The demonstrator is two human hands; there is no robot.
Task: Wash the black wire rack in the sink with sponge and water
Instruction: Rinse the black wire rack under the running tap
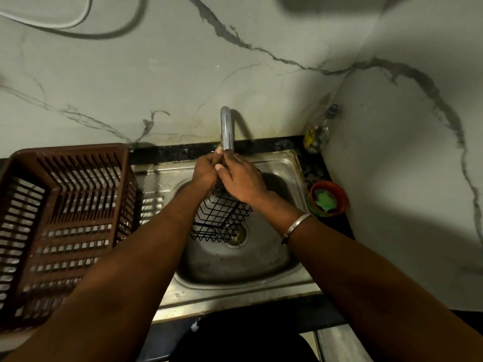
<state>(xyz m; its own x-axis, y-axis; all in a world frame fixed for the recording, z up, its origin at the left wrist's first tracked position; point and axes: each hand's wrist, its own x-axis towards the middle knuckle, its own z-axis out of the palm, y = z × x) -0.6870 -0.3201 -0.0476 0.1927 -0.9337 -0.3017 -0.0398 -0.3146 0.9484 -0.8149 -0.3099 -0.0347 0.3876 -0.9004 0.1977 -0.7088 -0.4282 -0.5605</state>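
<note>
The black wire rack (222, 218) lies tilted in the steel sink (261, 259), its lower edge near the drain (238, 236). My left hand (205, 171) and my right hand (241, 182) are pressed together just under the spout of the chrome tap (226, 129), right above the rack's upper end, which they hide. My right fingers lie across the left hand. What lies between the palms is hidden, and I cannot tell whether they touch the rack. A green sponge (325, 201) sits in a small orange bowl (339, 194) on the counter right of the sink.
A large brown slotted plastic basket (60, 226) stands on the drainboard, close to my left forearm. A small bottle (317, 134) stands in the back right corner. Marble-patterned walls close in behind and on the right. A metal bangle is on my right wrist.
</note>
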